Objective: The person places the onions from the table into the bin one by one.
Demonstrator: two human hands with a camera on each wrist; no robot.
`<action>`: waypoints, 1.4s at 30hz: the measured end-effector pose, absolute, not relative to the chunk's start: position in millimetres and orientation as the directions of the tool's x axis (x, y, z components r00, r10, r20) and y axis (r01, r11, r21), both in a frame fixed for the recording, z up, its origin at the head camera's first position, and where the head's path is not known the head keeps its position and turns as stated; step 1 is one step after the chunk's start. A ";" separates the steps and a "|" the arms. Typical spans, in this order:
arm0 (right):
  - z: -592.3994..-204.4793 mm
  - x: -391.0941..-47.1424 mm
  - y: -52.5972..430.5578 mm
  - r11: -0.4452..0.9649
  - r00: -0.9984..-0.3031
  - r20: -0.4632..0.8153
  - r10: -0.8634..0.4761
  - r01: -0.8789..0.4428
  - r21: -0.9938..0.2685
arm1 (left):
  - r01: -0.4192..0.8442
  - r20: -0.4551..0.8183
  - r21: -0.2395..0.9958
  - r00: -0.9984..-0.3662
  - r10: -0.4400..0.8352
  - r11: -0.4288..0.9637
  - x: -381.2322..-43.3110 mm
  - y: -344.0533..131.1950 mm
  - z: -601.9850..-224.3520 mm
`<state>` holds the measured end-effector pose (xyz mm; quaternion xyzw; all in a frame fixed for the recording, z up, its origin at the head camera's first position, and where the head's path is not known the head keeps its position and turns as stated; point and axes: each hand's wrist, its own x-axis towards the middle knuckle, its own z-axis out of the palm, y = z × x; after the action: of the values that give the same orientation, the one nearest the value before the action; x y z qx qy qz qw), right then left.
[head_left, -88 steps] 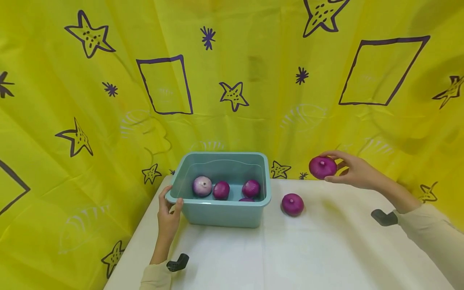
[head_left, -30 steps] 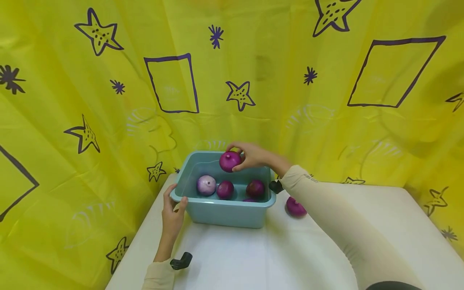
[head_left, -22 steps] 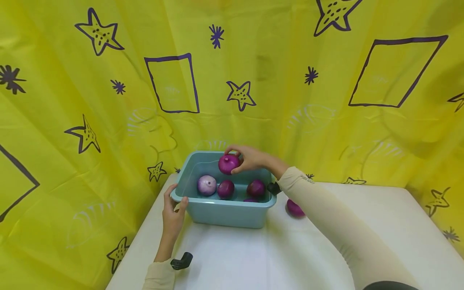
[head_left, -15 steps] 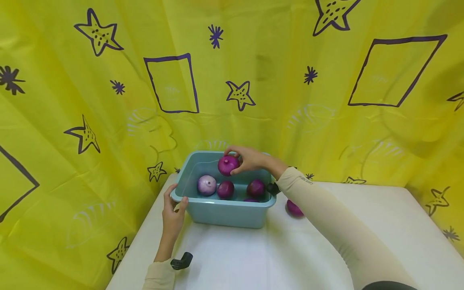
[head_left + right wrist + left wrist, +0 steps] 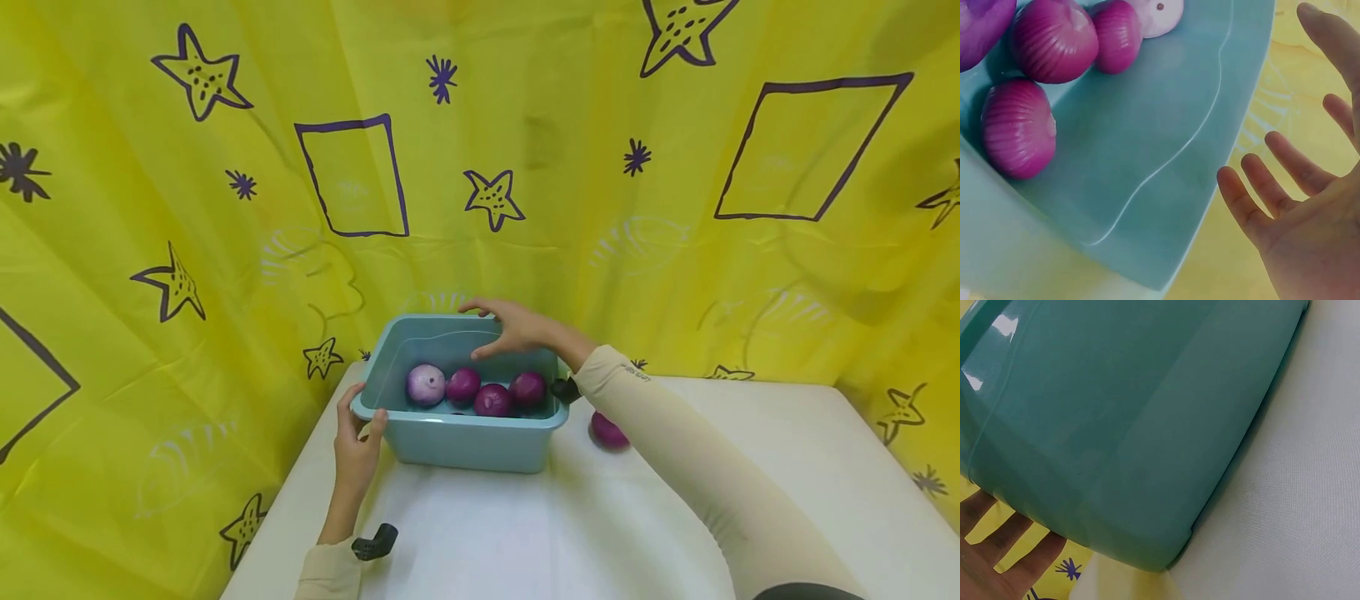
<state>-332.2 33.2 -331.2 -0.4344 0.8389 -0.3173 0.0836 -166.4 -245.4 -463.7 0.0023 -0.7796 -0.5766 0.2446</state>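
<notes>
A blue-green plastic tub (image 5: 465, 446) holds several onions. Inside it, a pale purple-white onion (image 5: 426, 386) lies at the left, with deep purple onions beside it, among them one near the front (image 5: 492, 401). My left hand (image 5: 356, 458) grips the tub's front left corner, thumb at the front rim and fingers along the left side. Over the tub's back right part, my right hand (image 5: 519, 327) is spread with nothing in it. The right wrist view shows its fingers (image 5: 1288, 164) apart beside the tub wall, away from the onions (image 5: 1019, 128).
One purple onion (image 5: 609, 432) lies on the white tabletop (image 5: 480, 533) right of the tub, partly hidden by the right sleeve (image 5: 697, 467). A yellow patterned curtain (image 5: 555, 275) hangs close behind the tub.
My right hand brought a purple onion from the right over the tub and let it go; it now lies among the others. The left hand has stayed on the tub's corner.
</notes>
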 end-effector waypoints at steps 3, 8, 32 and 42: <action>-330.2 -330.7 39.5 0.417 -0.618 0.154 -0.771 -0.672 -0.612 | 0.276 0.379 0.898 -0.881 -0.282 0.343 -164.3 -243.5 -458.8; -330.8 -331.1 55.4 0.396 -0.619 0.209 -0.757 -0.689 -0.607 | 0.274 0.378 0.899 -0.878 -0.293 0.341 -174.2 -252.0 -475.0; -347.3 -287.4 183.9 0.509 -0.745 0.266 -0.612 -0.628 -0.589 | 0.256 0.364 0.902 -0.883 -0.296 0.347 -173.2 -253.2 -479.4; -363.4 -277.0 217.9 0.553 -0.782 0.247 -0.572 -0.591 -0.588 | 0.267 0.377 0.898 -0.877 -0.297 0.351 -172.4 -250.3 -477.8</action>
<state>-277.0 217.9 -363.4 -0.3298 0.8812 -0.3385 -0.0137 -172.4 -250.3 -477.8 0.0094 -0.7836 -0.5698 0.2475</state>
